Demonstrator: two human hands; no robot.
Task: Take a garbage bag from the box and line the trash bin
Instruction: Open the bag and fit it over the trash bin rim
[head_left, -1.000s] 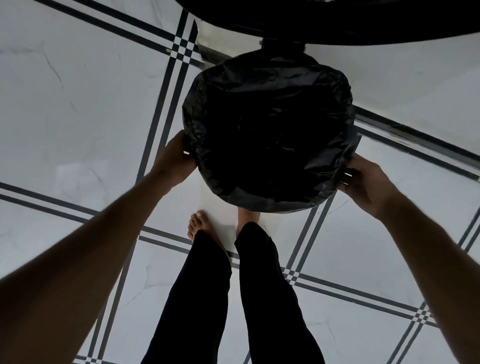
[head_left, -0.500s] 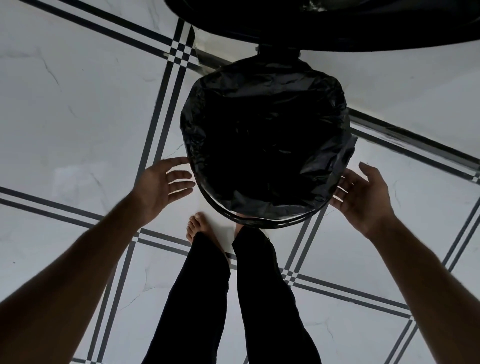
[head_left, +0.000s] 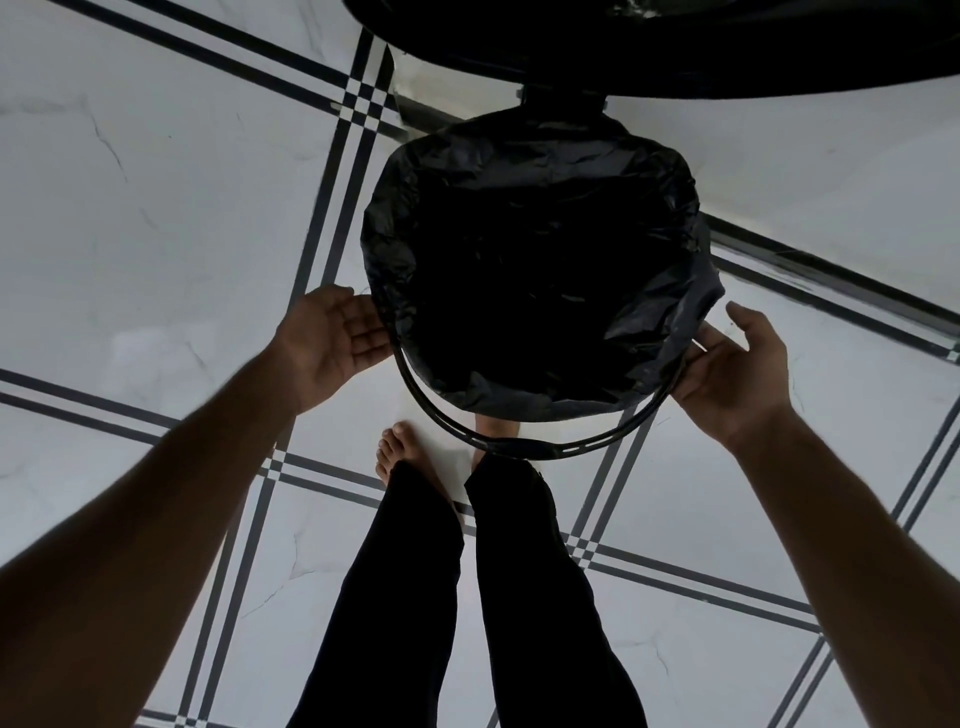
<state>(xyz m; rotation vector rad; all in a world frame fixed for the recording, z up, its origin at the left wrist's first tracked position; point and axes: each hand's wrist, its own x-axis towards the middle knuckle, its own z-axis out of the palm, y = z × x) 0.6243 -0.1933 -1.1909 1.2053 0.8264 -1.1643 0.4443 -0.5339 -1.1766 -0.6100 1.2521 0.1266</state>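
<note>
Both hands have come back in since half a second ago: left hand (head_left: 332, 340) now has straight fingers at the bin's left side, palm facing it, holding nothing. Right hand (head_left: 735, 371) cups loosely under the black ring (head_left: 524, 447) at the right; I can't tell if the fingers actually grip it. Ring has dropped clear of the garbage bag (head_left: 535, 270) at the near edge. Bag is draped over the trash bin (head_left: 387, 317), whose body is almost fully hidden by it. Bag interior is too dark to read. Raised lid (head_left: 649, 57) is cut off at top. Right foot sits partly behind the ring. Box not visible.
</note>
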